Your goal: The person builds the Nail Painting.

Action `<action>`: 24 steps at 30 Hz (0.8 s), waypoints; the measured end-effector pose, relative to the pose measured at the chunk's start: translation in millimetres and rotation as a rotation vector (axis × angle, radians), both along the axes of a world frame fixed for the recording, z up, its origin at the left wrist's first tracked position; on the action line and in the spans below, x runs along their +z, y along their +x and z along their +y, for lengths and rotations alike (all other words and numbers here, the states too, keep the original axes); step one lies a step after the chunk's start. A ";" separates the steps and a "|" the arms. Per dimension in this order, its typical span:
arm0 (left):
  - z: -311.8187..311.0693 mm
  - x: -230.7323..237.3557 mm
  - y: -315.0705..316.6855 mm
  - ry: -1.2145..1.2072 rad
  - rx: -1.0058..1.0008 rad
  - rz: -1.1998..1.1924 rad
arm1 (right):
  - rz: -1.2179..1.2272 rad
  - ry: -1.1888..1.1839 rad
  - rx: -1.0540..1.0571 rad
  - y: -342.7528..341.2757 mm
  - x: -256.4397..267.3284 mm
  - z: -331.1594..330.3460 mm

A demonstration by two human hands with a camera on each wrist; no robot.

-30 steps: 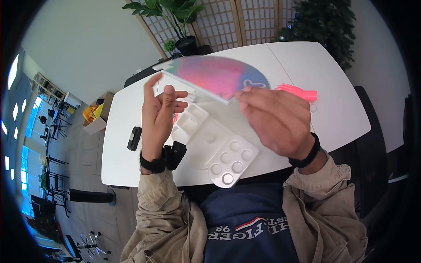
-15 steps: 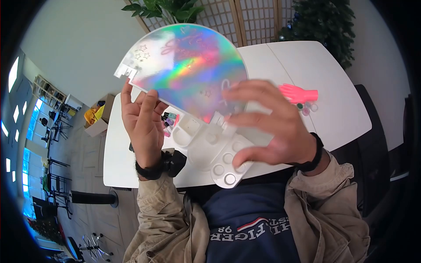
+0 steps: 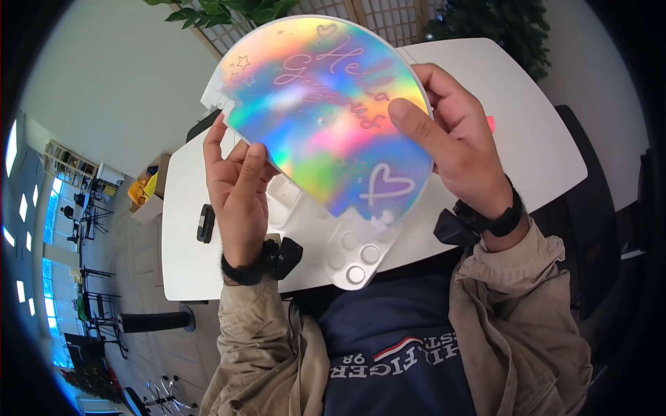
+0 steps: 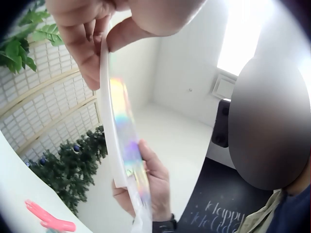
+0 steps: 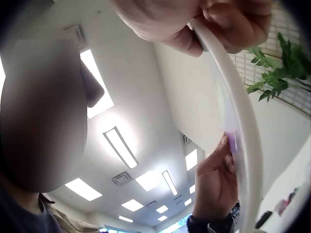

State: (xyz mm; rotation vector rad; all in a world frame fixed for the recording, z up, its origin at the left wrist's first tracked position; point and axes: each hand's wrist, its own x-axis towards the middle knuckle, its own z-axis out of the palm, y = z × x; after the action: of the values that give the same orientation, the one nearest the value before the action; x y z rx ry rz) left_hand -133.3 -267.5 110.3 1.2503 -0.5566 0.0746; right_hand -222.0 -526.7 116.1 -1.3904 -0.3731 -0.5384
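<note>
Hands (image 3: 239, 191) (image 3: 461, 149) grip iridescent panel (image 3: 322, 135) above white tray (image 3: 354, 255)

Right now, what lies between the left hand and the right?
The iridescent panel: in the head view, the left hand pinches its straight edge, the right hand grips its curved edge.

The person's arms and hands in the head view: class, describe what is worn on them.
The left hand and right hand are ungloved. Each wrist wears a black band carrying a small, angular black device. The tan sleeves look loose and creased.
</note>
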 end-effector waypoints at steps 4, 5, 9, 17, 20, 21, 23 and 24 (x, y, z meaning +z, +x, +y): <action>1.2 -17.3 21.0 0.474 0.306 -0.372 | -0.279 -0.268 -0.257 12.6 -13.0 -8.8; 4.4 -18.9 25.9 0.591 0.380 -0.468 | -0.236 -0.332 -0.261 10.0 -12.0 -11.4; 12.9 -25.5 42.5 0.802 0.572 -0.676 | -0.175 -0.504 -0.316 9.6 -14.1 -11.3; 19.0 -45.9 45.9 0.814 0.490 -0.558 | -0.185 -0.581 -0.278 32.4 -51.4 4.7; 22.4 -48.1 47.2 0.873 0.390 -0.442 | -0.138 -0.584 -0.241 34.7 -62.2 10.2; 23.1 -48.5 47.4 0.897 0.351 -0.392 | -0.112 -0.586 -0.226 33.6 -63.6 11.7; 27.1 -51.4 51.0 1.039 0.306 -0.401 | -0.081 -0.578 -0.209 33.0 -66.7 15.7; 28.1 -53.4 52.8 1.110 0.283 -0.406 | -0.075 -0.567 -0.206 33.4 -68.3 17.4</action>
State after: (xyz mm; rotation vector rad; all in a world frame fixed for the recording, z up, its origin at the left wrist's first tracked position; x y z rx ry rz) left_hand -80.4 -239.4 56.8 2.4266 -0.8032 0.2877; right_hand -188.6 -509.3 47.7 -1.9737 -0.4679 -0.6872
